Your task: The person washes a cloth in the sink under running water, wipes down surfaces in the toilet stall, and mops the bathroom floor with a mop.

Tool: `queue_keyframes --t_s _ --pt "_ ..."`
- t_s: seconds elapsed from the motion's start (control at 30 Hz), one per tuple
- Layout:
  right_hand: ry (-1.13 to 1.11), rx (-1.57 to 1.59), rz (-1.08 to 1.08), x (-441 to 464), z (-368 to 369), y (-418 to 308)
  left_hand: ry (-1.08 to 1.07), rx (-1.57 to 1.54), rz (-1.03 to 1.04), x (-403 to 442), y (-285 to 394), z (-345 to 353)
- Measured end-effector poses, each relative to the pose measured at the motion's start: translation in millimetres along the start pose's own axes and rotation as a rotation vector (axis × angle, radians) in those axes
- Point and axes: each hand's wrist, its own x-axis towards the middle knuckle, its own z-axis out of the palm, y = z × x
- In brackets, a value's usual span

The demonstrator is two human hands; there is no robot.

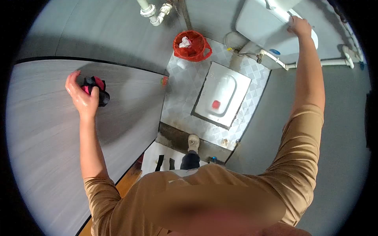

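Work looks under way, though what is finished or left doesn't show. At left, the wet left hand [82,101] is closed around a bunched cloth [94,83], black and pink, crumpled, before a grey panel [130,106]. At right, the right hand [301,27] meets the white tank's [260,19] edge; whether it grips, I can't tell.

Two hands [83,96] [300,26], one bundle [99,85], one bin [197,57] show

Small washroom, squat toilet [224,91] (white, rectangular), patterned floor tiles [182,98], wall pipes [334,62]
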Motion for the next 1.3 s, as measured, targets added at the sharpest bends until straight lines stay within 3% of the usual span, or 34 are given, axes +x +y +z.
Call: queue_keyframes --t_s 0.6,0.9,1.0,1.07,1.17,1.3 --pt "-0.065 -0.077 0.05 10 -3 -7 0.038 0.037 -0.046 11 -28 6" --pt "0.043 -0.051 0.125 15 11 -7 0.089 0.071 0.013 6 -31 9" --pt "0.064 -0.036 -0.054 35 43 19 0.09 0.098 0.05 6 -35 10" --pt "0.128 -0.015 -0.058 42 74 28 0.085 0.122 0.044 5 -35 10" --pt "0.238 0.03 -0.145 8 40 -2 0.105 0.092 0.048 5 -37 10" --pt "0.772 0.462 -0.125 -36 78 -32 0.131 0.102 0.056 5 -38 12"
